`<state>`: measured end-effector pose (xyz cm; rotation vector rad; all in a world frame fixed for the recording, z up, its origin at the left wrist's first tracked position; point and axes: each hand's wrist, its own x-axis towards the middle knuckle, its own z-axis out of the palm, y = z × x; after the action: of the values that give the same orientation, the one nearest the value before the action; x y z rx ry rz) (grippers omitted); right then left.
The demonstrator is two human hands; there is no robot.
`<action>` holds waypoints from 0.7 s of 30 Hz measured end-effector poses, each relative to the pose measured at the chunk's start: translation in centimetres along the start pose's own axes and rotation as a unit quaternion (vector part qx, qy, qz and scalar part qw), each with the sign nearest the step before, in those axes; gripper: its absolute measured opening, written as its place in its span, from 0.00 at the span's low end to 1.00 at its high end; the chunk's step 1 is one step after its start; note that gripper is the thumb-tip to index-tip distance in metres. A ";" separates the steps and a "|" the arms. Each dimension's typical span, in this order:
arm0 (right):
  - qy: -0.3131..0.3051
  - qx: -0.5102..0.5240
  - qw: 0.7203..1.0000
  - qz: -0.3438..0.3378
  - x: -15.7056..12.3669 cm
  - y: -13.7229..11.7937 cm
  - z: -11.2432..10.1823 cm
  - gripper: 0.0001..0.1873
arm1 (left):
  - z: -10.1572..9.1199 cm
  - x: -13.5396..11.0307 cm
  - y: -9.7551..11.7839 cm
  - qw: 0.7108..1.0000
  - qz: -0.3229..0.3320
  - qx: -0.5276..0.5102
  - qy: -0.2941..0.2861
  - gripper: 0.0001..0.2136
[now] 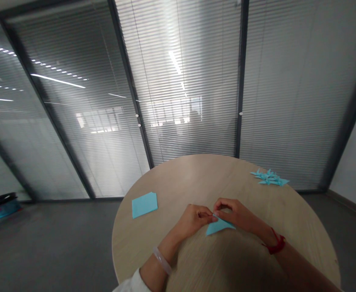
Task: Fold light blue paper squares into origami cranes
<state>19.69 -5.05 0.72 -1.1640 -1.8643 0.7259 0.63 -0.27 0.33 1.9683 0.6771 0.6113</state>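
Round surface (196,178): a blue paper square (144,205) lies near the left edge. At centre, the left hand (192,221) and right hand (234,213), fingers curled, each pinch the top of a folded blue paper triangle (219,227). Folded blue paper pieces (269,177) lie near the far right edge.

This looks like an office meeting room. From 10 to 2 o'clock runs a glass partition (192,81) with slatted blinds (287,101) between dark metal frames (241,77), and long ceiling lights (58,80) reflect in its panes. A round, light wood-grain meeting table (226,170) stands at 12 o'clock on a grey floor (53,239), with a plain white wall (355,162) at 3 o'clock.
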 end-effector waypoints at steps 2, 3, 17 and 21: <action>0.001 0.012 1.000 -0.001 0.0 0.0 0.0 0.10 | -0.1 0.1 0.1 1.000 0.009 0.015 0.020 0.14; 0.002 0.013 1.000 -0.002 0.0 0.0 0.0 0.10 | -0.1 0.1 0.1 0.999 0.011 0.020 0.035 0.14; 0.022 -0.025 0.999 0.011 0.3 1.2 0.5 0.11 | -0.2 0.8 -0.5 0.985 0.002 0.010 0.171 0.14; 0.016 -0.015 1.000 0.017 0.4 1.3 0.8 0.12 | 0.3 0.5 -0.2 0.975 0.028 0.086 0.201 0.13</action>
<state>19.49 -4.18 -0.55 -1.2231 -1.8374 0.6962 1.14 -0.01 0.14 2.0471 0.9509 1.0330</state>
